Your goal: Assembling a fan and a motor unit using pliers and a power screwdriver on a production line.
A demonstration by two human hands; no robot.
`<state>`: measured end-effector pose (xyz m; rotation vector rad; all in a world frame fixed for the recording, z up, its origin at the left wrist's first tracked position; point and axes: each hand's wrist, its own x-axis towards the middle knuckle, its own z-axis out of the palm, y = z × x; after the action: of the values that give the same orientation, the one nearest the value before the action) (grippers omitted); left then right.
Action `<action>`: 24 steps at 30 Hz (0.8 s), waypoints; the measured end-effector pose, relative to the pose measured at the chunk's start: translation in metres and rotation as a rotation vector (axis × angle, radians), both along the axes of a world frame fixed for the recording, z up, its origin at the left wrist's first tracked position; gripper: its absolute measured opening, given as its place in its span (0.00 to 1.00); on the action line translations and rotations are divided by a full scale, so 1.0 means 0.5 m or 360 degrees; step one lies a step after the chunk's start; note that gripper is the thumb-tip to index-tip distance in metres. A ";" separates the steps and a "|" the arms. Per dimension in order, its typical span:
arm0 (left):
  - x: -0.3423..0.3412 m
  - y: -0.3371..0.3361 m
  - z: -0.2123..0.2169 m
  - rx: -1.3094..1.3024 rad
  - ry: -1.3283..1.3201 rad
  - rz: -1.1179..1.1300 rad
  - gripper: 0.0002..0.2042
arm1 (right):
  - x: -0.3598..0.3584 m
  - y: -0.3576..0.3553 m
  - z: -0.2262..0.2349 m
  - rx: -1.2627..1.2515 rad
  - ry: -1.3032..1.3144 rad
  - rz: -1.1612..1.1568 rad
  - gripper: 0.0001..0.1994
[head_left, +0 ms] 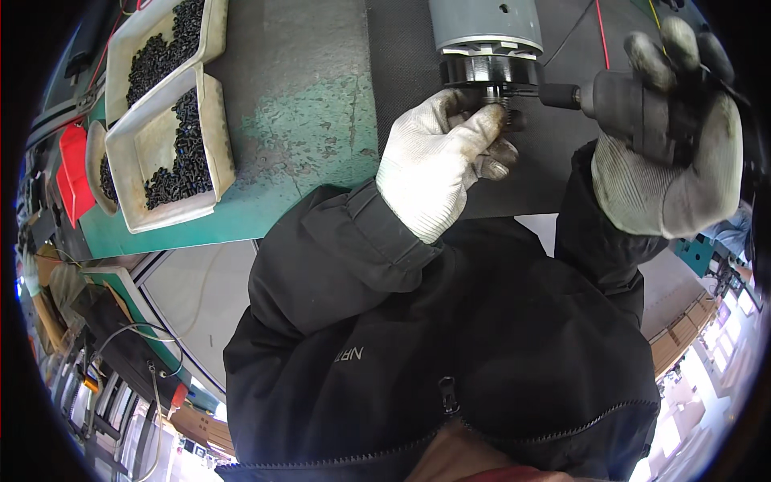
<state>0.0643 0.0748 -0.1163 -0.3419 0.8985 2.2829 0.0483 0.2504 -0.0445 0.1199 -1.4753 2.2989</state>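
A grey cylindrical motor (486, 22) with a black end flange (491, 71) lies on the dark mat in front of me. My left hand (446, 153), in a white knitted glove, has its thumb and fingers closed around the ridged metal shaft (495, 95) that sticks out of the flange toward me. A dark power screwdriver (626, 104) is gripped by my right hand (679, 161), gloved too and smudged. The tool lies sideways, its thin bit pointing left at the flange, close to my left fingertips. Whether the bit touches a screw I cannot tell.
Two white bins (210, 149) of small black screw-like parts stand at the left, beside a red bin (74, 173). The table's green paint (313, 136) is worn. Red and yellow cables (602, 36) run across the far right. Boxes (683, 329) stand on the floor at right.
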 end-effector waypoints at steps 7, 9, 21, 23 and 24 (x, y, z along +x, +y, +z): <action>-0.007 -0.006 -0.004 0.0027 0.0026 -0.0052 0.11 | -0.021 0.027 -0.022 -0.0066 0.0206 0.0661 0.26; -0.010 -0.009 -0.004 0.0009 0.0026 -0.0055 0.10 | -0.027 0.005 -0.015 -0.0060 0.0204 0.0721 0.26; 0.002 -0.010 -0.014 -0.0112 0.0030 0.0016 0.08 | -0.059 -0.101 -0.007 0.0174 0.0596 -0.0113 0.14; -0.001 0.005 0.021 -0.0417 0.0196 -0.0094 0.11 | -0.036 0.052 0.000 0.0375 -0.0008 -0.0623 0.17; -0.001 0.013 0.032 -0.0757 0.0324 -0.0140 0.13 | -0.038 0.109 0.001 0.0456 0.0146 -0.0696 0.15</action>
<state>0.0639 0.0812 -0.1003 -0.2671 1.5342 2.0291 0.0294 0.3049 -0.0442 -0.0170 -1.5919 1.7124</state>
